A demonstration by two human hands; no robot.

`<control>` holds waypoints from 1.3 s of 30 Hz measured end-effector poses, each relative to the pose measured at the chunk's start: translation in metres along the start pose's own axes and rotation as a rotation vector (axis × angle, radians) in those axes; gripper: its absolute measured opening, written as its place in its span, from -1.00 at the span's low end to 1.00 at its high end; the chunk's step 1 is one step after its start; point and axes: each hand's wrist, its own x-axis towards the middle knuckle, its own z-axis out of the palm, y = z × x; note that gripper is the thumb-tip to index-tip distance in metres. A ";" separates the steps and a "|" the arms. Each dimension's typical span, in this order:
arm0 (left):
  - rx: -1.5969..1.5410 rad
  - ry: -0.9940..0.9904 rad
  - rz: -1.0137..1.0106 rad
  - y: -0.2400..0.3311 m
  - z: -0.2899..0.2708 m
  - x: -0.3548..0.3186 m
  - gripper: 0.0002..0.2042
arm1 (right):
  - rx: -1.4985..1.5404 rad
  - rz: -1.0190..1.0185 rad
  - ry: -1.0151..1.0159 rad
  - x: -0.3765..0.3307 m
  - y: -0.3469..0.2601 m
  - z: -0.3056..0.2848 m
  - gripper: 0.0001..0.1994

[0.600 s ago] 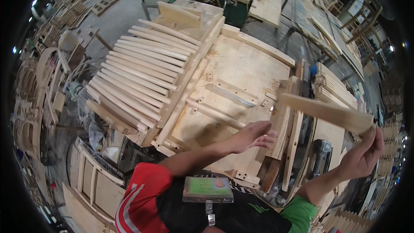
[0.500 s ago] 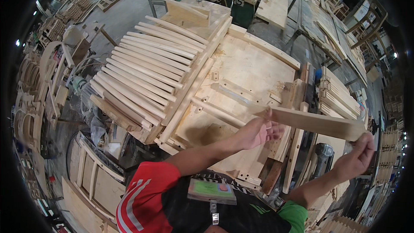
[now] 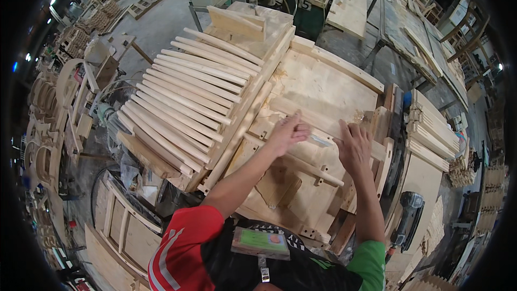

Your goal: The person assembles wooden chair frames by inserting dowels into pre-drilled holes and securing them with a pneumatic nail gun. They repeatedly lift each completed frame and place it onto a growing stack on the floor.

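Note:
A flat pale wooden slat (image 3: 319,120) lies across a wooden frame-like jig (image 3: 336,70) on the bench. My left hand (image 3: 289,134) has its fingers curled at the slat's near edge, left of its middle. My right hand (image 3: 355,144) bends its fingers over the slat farther right, thumb side toward the left hand. Part of the slat is hidden behind that hand. Nearer to me, a round wooden rod (image 3: 307,166) runs across the jig, its right end in a small drilled block. A small shiny strip (image 3: 321,140) shows between my hands.
Many curved wooden spindles (image 3: 183,91) lie side by side left of the jig. A dark power tool (image 3: 409,213) rests on the boards at right, near stacked wooden strips (image 3: 431,126). A curved wooden frame (image 3: 121,210) stands at lower left. Farther back is a long table (image 3: 404,27).
The slat, held up at the right half a second ago, has come down and left onto the jig. My right hand moved left with it; my left hand moved slightly left and away from me.

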 end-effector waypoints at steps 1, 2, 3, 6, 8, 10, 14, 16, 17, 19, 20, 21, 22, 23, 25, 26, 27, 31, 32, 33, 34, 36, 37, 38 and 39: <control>0.066 0.063 0.023 0.006 -0.015 0.005 -0.57 | 0.012 -0.002 0.000 0.008 0.004 0.008 -0.39; 0.011 0.043 0.057 0.012 -0.056 0.011 -0.58 | 0.016 -0.053 0.004 0.023 -0.001 0.014 -0.40; -0.012 0.088 0.070 0.016 -0.078 0.016 -0.60 | 0.001 -0.077 0.003 0.032 0.000 0.020 -0.41; -0.018 0.378 0.102 0.027 -0.108 0.021 -0.65 | 0.001 -0.086 -0.017 0.049 0.006 0.036 -0.44; -0.032 0.373 0.110 0.025 -0.111 0.024 -0.66 | 0.018 -0.079 -0.034 0.056 0.011 0.044 -0.44; -0.054 0.380 0.111 0.023 -0.115 0.025 -0.66 | 0.043 -0.085 -0.058 0.059 0.012 0.051 -0.44; -0.072 0.404 0.082 0.024 -0.122 0.026 -0.67 | 0.101 -0.050 -0.067 0.055 0.018 0.066 -0.43; -0.054 0.395 0.070 0.028 -0.121 0.027 -0.68 | 0.153 0.003 -0.081 0.047 0.023 0.079 -0.43; -0.045 0.382 0.065 0.028 -0.121 0.025 -0.68 | 0.181 0.020 -0.072 0.045 0.025 0.086 -0.44; -0.026 0.374 0.063 0.028 -0.122 0.023 -0.68 | 0.246 0.052 -0.057 0.040 0.026 0.098 -0.45; -0.018 0.374 0.064 0.030 -0.123 0.022 -0.68 | 0.289 0.072 -0.048 0.037 0.026 0.104 -0.48; -0.009 0.370 0.062 0.031 -0.123 0.022 -0.68 | 0.330 0.094 -0.038 0.034 0.025 0.110 -0.50; -0.001 0.381 0.075 0.031 -0.123 0.021 -0.69 | 0.371 0.117 -0.028 0.031 0.024 0.116 -0.52; 0.008 0.391 0.087 0.033 -0.124 0.020 -0.69 | 0.404 0.136 -0.021 0.030 0.021 0.123 -0.54; 0.008 0.379 0.095 0.031 -0.124 0.019 -0.72 | 0.447 0.189 -0.011 0.027 0.020 0.134 -0.58; 0.001 0.360 0.098 0.035 -0.127 0.018 -0.74 | 0.481 0.202 -0.038 0.027 0.018 0.138 -0.58; -0.005 0.334 0.098 0.038 -0.128 0.019 -0.77 | 0.510 0.220 -0.061 0.029 0.018 0.142 -0.58; 0.128 0.401 0.080 0.031 -0.109 0.024 -0.73 | 0.356 0.177 0.111 0.021 0.015 0.142 -0.55; 0.266 0.389 0.116 0.022 -0.097 0.024 -0.72 | 0.325 0.231 0.154 0.007 0.011 0.136 -0.54; 0.393 0.371 0.154 0.015 -0.076 0.018 -0.71 | 0.285 0.279 0.191 -0.008 0.002 0.119 -0.53; 0.515 0.369 0.211 0.008 -0.059 0.008 -0.70 | 0.262 0.304 0.230 -0.022 -0.008 0.097 -0.51; 0.888 0.176 0.433 -0.020 -0.048 -0.003 -0.69 | 0.356 0.412 0.266 -0.066 -0.012 0.043 -0.48; 1.067 0.060 0.547 -0.035 -0.039 -0.006 -0.69 | 0.304 0.498 0.295 -0.098 -0.003 0.025 -0.48; 1.081 -0.087 0.541 -0.048 -0.024 -0.014 -0.72 | 0.256 0.586 0.322 -0.131 0.006 0.006 -0.48; 1.240 -0.206 0.649 -0.061 -0.018 -0.020 -0.71 | 0.082 0.653 0.314 -0.158 0.011 -0.015 -0.50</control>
